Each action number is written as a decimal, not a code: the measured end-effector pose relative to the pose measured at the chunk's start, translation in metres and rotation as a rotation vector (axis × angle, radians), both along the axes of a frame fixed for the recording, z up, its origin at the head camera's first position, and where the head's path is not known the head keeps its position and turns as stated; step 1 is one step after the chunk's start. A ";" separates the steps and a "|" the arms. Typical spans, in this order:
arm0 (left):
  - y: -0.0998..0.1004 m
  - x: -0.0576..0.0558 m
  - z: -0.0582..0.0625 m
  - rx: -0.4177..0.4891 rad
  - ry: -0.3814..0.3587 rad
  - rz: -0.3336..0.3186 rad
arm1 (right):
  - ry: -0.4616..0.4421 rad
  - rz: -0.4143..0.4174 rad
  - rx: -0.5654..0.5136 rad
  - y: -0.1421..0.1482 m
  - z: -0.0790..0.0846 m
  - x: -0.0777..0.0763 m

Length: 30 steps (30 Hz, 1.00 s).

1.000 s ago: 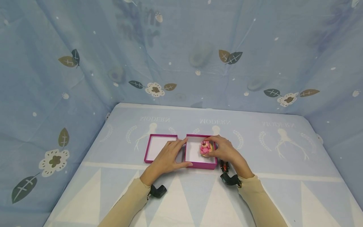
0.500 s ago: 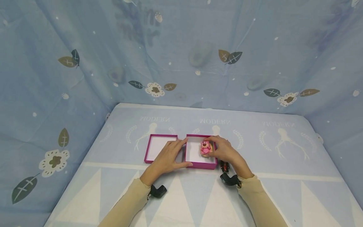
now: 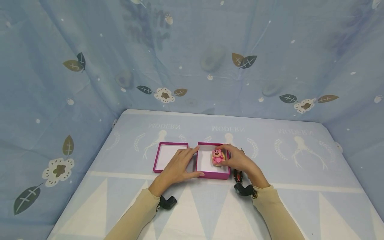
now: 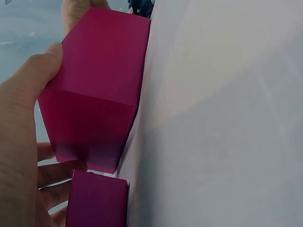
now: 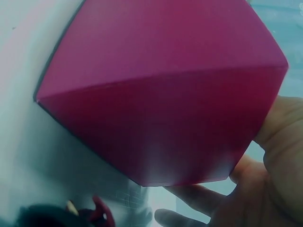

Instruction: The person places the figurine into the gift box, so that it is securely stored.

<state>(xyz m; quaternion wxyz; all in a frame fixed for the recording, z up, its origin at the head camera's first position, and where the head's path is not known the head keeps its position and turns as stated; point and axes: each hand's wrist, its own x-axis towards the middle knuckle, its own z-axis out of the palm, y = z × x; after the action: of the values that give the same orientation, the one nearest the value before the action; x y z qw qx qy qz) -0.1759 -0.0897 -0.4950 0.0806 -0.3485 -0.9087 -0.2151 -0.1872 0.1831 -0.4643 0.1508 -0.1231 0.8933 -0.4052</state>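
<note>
A magenta box (image 3: 213, 175) with a white inside stands open-topped on the table. My left hand (image 3: 177, 166) holds its left side, thumb at the front corner and fingers toward the back corner. In the left wrist view the thumb presses the top edge of the box (image 4: 104, 56). Inside, at the right, sits a pink bear figurine (image 3: 217, 156) with a yellowish part behind it. My right hand (image 3: 238, 159) reaches over the right wall and pinches the bear between thumb and fingers. The right wrist view shows only the outer walls of the box (image 5: 165, 118); the bear is hidden there.
A shallow magenta lid (image 3: 155, 160), white inside up, lies just left of the box, partly behind my left hand. A small black and orange toy (image 3: 238, 176) lies right of the box, under my right wrist. Patterned blue curtains (image 3: 192, 66) rise behind the table.
</note>
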 end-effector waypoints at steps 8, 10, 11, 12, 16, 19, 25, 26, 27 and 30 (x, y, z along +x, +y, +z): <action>-0.001 -0.001 -0.002 0.007 0.009 -0.005 | -0.057 -0.015 -0.023 0.001 0.001 0.000; -0.001 0.000 -0.002 0.010 0.014 -0.007 | -0.063 -0.017 -0.023 0.001 0.001 -0.001; -0.001 0.000 -0.002 0.011 0.015 -0.008 | -0.065 -0.017 -0.023 0.001 0.000 -0.001; -0.001 0.000 -0.001 0.011 0.017 -0.009 | -0.066 -0.017 -0.022 0.001 -0.001 -0.001; 0.000 0.000 -0.001 0.007 0.015 -0.004 | -0.022 -0.003 0.014 0.001 -0.001 -0.001; 0.000 0.000 0.000 0.008 0.012 -0.003 | 0.034 0.009 0.058 0.000 0.000 0.000; 0.000 0.000 0.000 0.004 0.011 -0.004 | 0.124 0.022 0.123 -0.002 0.003 0.003; 0.000 0.000 0.000 0.003 0.008 -0.004 | 0.138 0.024 0.131 -0.003 0.004 0.003; 0.000 0.000 0.000 0.000 0.004 -0.002 | 0.149 0.026 0.138 -0.003 0.004 0.003; 0.000 0.000 0.000 0.001 -0.003 -0.003 | 0.165 0.030 0.147 -0.004 0.004 0.004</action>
<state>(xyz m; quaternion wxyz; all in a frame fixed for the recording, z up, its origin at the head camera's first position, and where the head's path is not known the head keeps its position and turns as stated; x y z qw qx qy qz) -0.1757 -0.0900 -0.4951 0.0790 -0.3496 -0.9081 -0.2164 -0.1836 0.1794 -0.4604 0.0915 -0.1580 0.9280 -0.3247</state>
